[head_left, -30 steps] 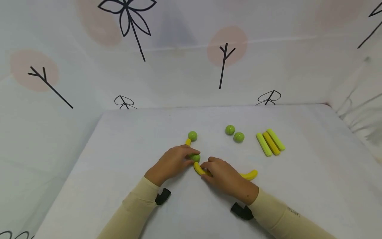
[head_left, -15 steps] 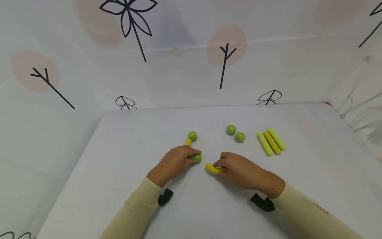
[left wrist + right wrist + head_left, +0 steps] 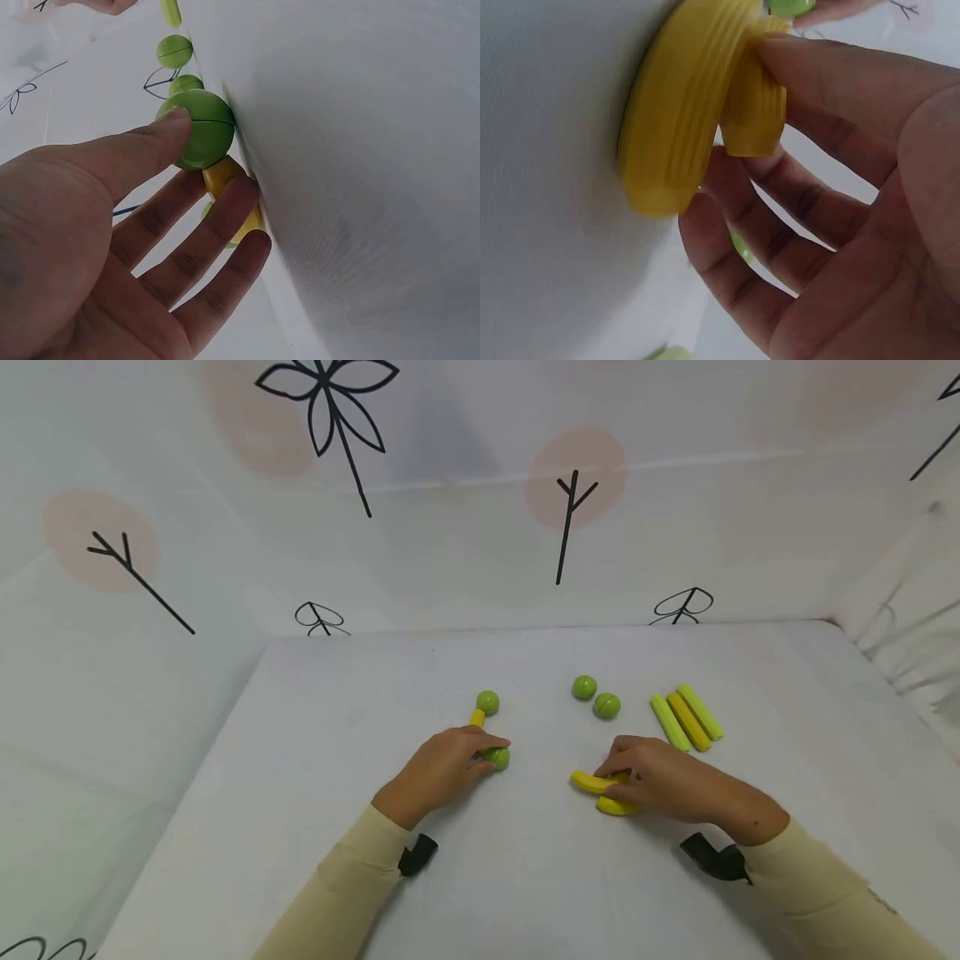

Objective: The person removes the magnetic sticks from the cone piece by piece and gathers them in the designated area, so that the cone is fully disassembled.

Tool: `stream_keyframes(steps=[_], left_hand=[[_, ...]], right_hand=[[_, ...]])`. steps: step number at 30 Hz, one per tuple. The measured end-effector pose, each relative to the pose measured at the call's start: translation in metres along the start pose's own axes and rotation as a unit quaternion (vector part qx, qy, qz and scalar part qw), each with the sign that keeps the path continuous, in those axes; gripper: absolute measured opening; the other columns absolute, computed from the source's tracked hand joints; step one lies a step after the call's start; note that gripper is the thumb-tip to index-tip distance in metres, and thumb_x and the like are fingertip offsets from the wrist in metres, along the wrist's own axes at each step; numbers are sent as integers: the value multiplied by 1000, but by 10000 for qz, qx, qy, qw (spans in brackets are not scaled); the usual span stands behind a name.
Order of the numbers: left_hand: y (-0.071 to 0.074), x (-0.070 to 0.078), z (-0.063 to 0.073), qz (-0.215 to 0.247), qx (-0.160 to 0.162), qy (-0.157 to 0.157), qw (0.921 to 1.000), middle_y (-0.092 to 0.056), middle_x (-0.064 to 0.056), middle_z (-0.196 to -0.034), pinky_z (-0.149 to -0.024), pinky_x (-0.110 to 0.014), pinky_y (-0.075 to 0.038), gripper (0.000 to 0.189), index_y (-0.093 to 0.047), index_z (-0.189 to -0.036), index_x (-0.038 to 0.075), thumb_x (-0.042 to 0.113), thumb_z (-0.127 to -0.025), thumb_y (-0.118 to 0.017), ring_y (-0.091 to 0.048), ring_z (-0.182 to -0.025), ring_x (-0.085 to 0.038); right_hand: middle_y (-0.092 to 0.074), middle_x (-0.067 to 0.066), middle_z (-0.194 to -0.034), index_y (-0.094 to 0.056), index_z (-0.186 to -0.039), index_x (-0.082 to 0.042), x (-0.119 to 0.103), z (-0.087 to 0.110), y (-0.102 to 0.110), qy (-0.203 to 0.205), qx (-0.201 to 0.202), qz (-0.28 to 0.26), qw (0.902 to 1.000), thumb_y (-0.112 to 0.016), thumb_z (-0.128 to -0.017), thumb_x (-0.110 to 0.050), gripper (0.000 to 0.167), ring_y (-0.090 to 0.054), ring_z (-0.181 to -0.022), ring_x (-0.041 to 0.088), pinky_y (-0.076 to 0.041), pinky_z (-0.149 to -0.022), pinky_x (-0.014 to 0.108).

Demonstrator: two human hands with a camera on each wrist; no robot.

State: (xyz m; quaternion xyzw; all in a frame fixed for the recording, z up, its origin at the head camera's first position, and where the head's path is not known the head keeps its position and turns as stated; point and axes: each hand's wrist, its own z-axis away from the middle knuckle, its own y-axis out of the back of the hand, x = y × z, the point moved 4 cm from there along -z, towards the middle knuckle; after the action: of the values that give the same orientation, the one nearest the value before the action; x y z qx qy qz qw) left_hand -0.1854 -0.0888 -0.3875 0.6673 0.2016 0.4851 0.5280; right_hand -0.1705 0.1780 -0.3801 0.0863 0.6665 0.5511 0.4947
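My left hand [image 3: 438, 772] pinches a green grooved ball [image 3: 500, 759] on the white table; in the left wrist view the thumb presses the ball [image 3: 206, 135]. Touching that ball is a yellow toy banana [image 3: 220, 177], mostly covered by my fingers. Another green ball [image 3: 487, 702] sits at its far end. My right hand [image 3: 663, 774] pinches a second toy banana [image 3: 588, 782] between thumb and fingers. A third toy banana [image 3: 616, 807] lies just in front of it, partly under the hand. The right wrist view shows the held banana [image 3: 754, 120] alongside the other banana [image 3: 667, 127].
Two more green balls [image 3: 584, 687] rest farther back, right of centre. Right of them, two light green sticks [image 3: 701, 712] flank a yellow stick [image 3: 689, 722]. A white wall cloth [image 3: 450, 552] with line drawings rises behind the table [image 3: 337, 693].
My right hand has carried its toy banana rightward, from beside the left hand's ball to the other loose banana. The left hand stays on its ball.
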Motion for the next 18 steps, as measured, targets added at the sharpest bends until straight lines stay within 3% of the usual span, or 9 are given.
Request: stream_keyframes(steps=[9, 18], left_hand=[[1, 1, 0, 41, 44, -39, 10000, -68, -1, -129, -102, -37, -51, 40, -68, -130, 18, 14, -91, -74, -62, -122, -19], [-2, -1, 0, 117, -91, 148, 9998, -67, 2, -132, -105, -37, -48, 41, -67, -132, 22, 15, -92, -73, -60, -125, -17]], right_hand=[[-63, -10, -99, -78, -108, -16, 16, 6, 6, -336, -222, 185, 9990, -75, -90, -21, 19, -58, -91, 4, -51, -76, 23], [-64, -10, -98, -78, -109, -15, 20, 8, 8, -302, -199, 440, 9984, -76, -88, -17, 21, -57, -91, 5, -51, -77, 25]])
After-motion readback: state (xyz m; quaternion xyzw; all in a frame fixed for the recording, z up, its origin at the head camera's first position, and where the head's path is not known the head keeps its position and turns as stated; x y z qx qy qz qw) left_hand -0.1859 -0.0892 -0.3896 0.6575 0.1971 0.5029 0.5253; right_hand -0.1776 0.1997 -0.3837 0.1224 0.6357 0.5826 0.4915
